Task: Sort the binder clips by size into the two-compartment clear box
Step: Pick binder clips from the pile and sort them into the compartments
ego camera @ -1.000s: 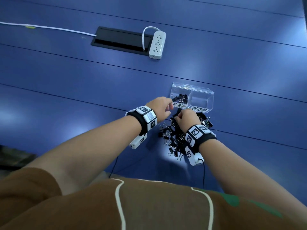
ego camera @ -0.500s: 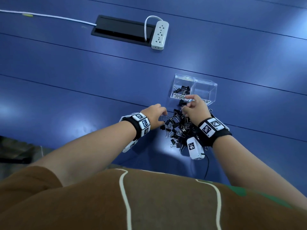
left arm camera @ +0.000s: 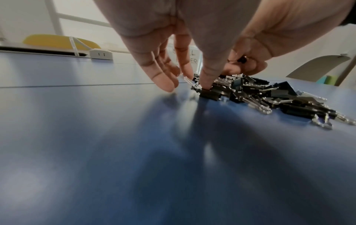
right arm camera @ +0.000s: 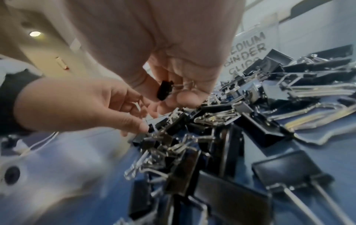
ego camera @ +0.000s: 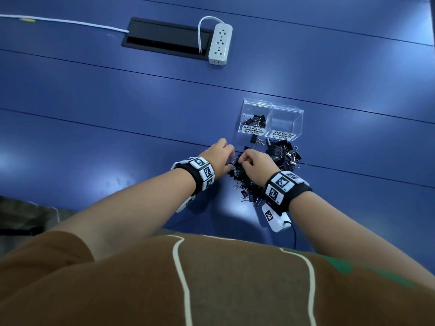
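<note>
The clear two-compartment box [ego camera: 273, 106] stands on the blue table; its left half, labelled small, holds several black clips [ego camera: 256, 120], and its right half, labelled medium [ego camera: 283, 135], holds none. In front lies a pile of black binder clips [ego camera: 280, 156] [right arm camera: 231, 137]. My right hand [ego camera: 244, 161] [right arm camera: 169, 94] hovers over the pile's left part and pinches a small binder clip [right arm camera: 163, 89] between thumb and fingers. My left hand [ego camera: 231, 158] [left arm camera: 196, 82] reaches down with nearly straight fingers; its thumb tip and forefinger touch a clip at the pile's left edge [left arm camera: 210, 94].
A white power strip [ego camera: 220, 44] and a black cable hatch [ego camera: 162, 38] sit far back, with a white cable [ego camera: 58, 21] running left. Bare blue tabletop [ego camera: 117, 137] spreads to the left of the pile. The table's near edge is by my torso.
My right hand has come back from the front of the box to the pile. My left hand has stayed at the pile's left edge, lower onto the clips.
</note>
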{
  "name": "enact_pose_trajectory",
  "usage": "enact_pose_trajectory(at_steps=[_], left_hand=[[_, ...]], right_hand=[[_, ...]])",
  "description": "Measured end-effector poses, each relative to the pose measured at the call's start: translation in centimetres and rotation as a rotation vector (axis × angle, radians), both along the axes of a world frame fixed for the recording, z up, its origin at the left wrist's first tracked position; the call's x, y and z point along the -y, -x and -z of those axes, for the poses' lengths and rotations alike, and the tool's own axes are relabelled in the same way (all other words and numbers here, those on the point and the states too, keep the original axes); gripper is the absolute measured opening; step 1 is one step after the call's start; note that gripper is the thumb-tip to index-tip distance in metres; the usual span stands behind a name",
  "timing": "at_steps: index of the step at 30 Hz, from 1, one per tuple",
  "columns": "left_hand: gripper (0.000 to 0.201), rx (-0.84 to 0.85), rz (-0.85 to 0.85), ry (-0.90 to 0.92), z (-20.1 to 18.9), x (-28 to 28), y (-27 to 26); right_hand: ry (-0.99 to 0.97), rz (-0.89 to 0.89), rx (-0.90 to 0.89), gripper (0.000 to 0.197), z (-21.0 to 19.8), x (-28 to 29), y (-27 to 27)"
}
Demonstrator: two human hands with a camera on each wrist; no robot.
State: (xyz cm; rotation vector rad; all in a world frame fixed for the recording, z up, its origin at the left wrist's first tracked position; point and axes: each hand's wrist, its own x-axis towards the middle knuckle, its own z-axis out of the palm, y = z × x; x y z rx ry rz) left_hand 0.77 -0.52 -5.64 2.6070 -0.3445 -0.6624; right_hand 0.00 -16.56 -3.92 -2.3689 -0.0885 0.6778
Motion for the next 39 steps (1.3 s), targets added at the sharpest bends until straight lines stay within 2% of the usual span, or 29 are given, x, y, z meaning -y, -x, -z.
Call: enact_pose_trajectory(at_steps=[6,9,14,18,21,24,26,28,31,34,36,39], left_hand=[[0.013,-0.065,-0.077,0.051,0.3,-0.6,0.0],[0.009,-0.063,-0.134,0.102,0.1,-0.8,0.0],[0.009,-0.044,-0.223,0.128,-0.8,-1.5,-0.4],[0.016,-0.120,-0.174,0.059,-1.3,-1.6,-0.4],[0.018,-0.173,-0.091,-0.015,-1.2,-1.4,-0.3],[0.012,-0.153,-0.039,-0.073,-0.9,-1.2,0.1],[0.023,-0.148,0.027,-0.120,-0.9,-1.2,0.2],[0.029,-0.142,0.084,-0.137,-0.9,-1.2,0.2],[0.025,-0.143,0.095,-0.103,-0.9,-1.0,0.0],[0.024,-0.167,0.081,-0.074,-1.0,-0.7,-0.2],[0.024,-0.180,0.068,-0.058,-1.1,-0.6,-0.3],[0.021,-0.189,0.050,-0.025,-1.0,-0.4,-0.4]], right_hand=[[0.172,-0.203,0.106,0.025,1.1,-1.0,0.1],[0.240,-0.202,0.103,0.026,1.5,-1.1,-0.2],[0.225,-0.158,0.125,0.020,1.7,-1.2,-0.5],[0.155,-0.148,0.129,0.007,1.2,-1.1,-0.9],[0.032,-0.038,0.134,0.004,0.3,-0.6,-1.5],[-0.070,0.119,0.178,0.007,-1.2,0.0,-2.9],[-0.118,0.201,0.197,0.009,-2.3,0.5,-4.4],[-0.153,0.282,0.227,0.011,-3.1,1.2,-6.1],[-0.141,0.339,0.286,0.013,-3.9,2.1,-8.3],[-0.071,0.308,0.299,0.018,-4.3,2.4,-9.6],[-0.024,0.231,0.291,0.021,-4.3,2.5,-9.7],[0.066,0.089,0.386,0.022,-3.9,2.2,-8.6]])
